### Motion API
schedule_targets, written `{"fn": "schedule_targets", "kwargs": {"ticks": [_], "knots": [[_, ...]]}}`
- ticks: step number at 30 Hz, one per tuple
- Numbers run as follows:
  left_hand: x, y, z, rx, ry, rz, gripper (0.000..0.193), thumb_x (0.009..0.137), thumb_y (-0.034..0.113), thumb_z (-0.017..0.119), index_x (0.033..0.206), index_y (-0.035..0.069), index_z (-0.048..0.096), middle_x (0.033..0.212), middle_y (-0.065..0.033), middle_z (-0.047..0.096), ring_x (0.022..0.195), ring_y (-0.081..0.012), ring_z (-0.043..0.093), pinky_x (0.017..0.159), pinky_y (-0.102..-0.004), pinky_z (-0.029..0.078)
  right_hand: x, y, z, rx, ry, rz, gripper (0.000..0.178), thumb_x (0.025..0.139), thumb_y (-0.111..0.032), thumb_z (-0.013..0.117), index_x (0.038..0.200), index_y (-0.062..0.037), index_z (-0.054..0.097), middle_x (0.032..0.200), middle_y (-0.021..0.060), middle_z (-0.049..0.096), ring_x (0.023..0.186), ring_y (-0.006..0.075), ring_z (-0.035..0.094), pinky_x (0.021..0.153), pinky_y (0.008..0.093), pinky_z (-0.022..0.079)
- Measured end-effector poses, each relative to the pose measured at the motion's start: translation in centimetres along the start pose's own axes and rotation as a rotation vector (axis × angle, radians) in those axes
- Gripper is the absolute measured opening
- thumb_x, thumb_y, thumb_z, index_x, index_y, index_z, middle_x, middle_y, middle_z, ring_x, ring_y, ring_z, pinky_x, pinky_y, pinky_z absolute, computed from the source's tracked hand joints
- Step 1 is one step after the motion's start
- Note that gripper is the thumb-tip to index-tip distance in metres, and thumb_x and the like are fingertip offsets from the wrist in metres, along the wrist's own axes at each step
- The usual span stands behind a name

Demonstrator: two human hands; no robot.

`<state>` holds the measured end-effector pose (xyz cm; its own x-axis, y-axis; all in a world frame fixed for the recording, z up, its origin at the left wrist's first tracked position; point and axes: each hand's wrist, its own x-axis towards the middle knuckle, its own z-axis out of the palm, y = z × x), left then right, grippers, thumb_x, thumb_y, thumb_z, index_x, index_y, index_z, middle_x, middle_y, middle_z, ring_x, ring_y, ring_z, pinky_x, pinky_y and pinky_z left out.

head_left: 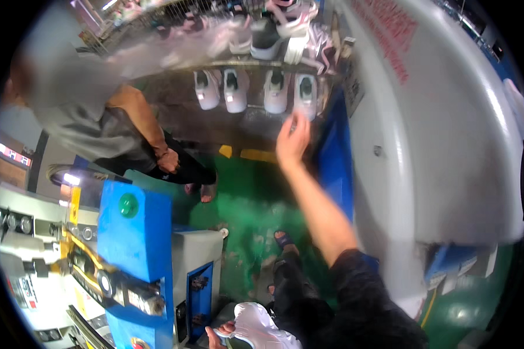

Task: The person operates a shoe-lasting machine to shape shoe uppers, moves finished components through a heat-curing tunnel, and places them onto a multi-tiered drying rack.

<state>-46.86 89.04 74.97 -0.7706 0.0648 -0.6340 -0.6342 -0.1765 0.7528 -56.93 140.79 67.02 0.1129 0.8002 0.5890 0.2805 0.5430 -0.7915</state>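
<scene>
At the bottom edge my left hand is closed on a white shoe, partly cut off by the frame. My right arm stretches away toward a rack. There my right hand is at the near end of the rightmost white shoe, fingers extended and slightly curled. Its fingertips overlap the shoe in the view; blur hides whether they touch it. Three more pale shoes stand in that row: a left one, one beside it and a third.
Blurred pink and white shoes and a dark grey shoe fill the upper shelf. A person stands at left. A large grey machine housing flanks my right arm. Blue machinery is at left, above a green floor.
</scene>
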Motion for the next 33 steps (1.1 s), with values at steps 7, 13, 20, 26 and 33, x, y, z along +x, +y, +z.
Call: {"fn": "schedule_targets", "kwargs": {"ticks": [7, 13, 20, 26, 33], "knots": [[2.0, 2.1, 4.1, 0.763, 0.106, 0.105, 0.035, 0.102, 0.018, 0.036, 0.11, -0.007, 0.058, 0.094, -0.0123, 0.059, 0.09, -0.0219, 0.054, 0.088, -0.0332, 0.042, 13.0, 3.7, 4.7, -0.143, -0.134, -0.345, 0.018, 0.082, -0.007, 0.055, 0.099, -0.0024, 0.058, 0.097, 0.0161, 0.06, 0.095, 0.036, 0.058, 0.081, 0.0412, 0.047], [2.6, 3.4, 17.8, 0.305, 0.219, -0.249, 0.045, 0.102, 0.03, 0.03, 0.068, 0.005, 0.044, 0.077, -0.0124, 0.052, 0.083, -0.0263, 0.048, 0.09, -0.0391, 0.035, 8.8, 7.7, 4.0, 0.017, -0.094, 0.184, 0.07, 0.074, -0.035, 0.073, 0.125, 0.0039, 0.045, 0.117, 0.0233, 0.055, 0.104, 0.0344, 0.057, 0.095, 0.0365, 0.042], [2.9, 3.7, 14.5, 0.28, 0.152, -0.267, 0.046, 0.102, 0.031, 0.03, 0.068, 0.004, 0.047, 0.078, -0.0115, 0.053, 0.085, -0.0254, 0.049, 0.089, -0.0371, 0.035, 9.7, 9.9, 7.3, -0.211, -0.013, 0.116, 0.078, 0.064, -0.036, 0.077, 0.127, -0.0003, 0.048, 0.107, 0.022, 0.063, 0.098, 0.0334, 0.062, 0.086, 0.0383, 0.048], [-1.5, 5.8, 13.4, 0.421, -0.091, -0.064, 0.046, 0.102, 0.033, 0.03, 0.074, 0.002, 0.051, 0.084, -0.0139, 0.059, 0.089, -0.0281, 0.056, 0.089, -0.0434, 0.042, 6.1, 2.7, 2.3, -0.102, 0.114, 0.369, 0.046, 0.072, -0.032, 0.074, 0.102, 0.0, 0.064, 0.096, 0.0215, 0.067, 0.083, 0.032, 0.066, 0.075, 0.041, 0.05], [-4.5, 4.8, 3.9, 0.179, -0.292, 0.345, 0.046, 0.102, 0.033, 0.032, 0.07, 0.002, 0.045, 0.069, -0.0111, 0.052, 0.076, -0.0224, 0.049, 0.084, -0.0388, 0.036, -8.9, -16.5, -11.1, 0.434, 0.273, 1.013, 0.037, 0.081, -0.02, 0.069, 0.106, 0.007, 0.061, 0.104, 0.0073, 0.065, 0.087, 0.0166, 0.06, 0.079, 0.0322, 0.047]]}}
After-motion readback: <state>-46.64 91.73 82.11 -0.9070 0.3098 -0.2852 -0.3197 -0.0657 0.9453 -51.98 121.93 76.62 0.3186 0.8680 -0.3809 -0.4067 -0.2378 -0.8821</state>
